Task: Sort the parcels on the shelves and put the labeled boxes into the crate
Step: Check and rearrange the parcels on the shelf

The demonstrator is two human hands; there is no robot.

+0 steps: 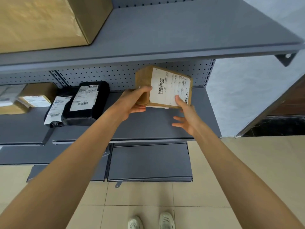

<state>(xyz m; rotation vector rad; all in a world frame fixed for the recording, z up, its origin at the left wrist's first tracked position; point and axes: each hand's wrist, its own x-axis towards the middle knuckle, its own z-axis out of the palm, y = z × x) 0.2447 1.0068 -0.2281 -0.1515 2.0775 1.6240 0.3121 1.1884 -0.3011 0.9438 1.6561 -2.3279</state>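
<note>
As we look down along both bare arms, the brown cardboard box with a white barcoded shipping label is held tilted in the air above the right end of the grey metal middle shelf, in front of the perforated grey back panel. The left hand has a firm grip on the box's lower left corner, thumb curled over the top edge beside the label and fingers wrapped beneath. The right hand keeps a loose, wide grip: its thumb lies on the label's lower right part, while the fingers we can see spread straight below the box and clasp nothing.

Further left on the same shelf lie two black plastic mailer bags with white labels, one partly over the other, and beyond them small brown labelled boxes. A large tan cardboard carton sits on the grey upper shelf. Below, we see a lower grey shelf, beige floor tiles and white shoes.
</note>
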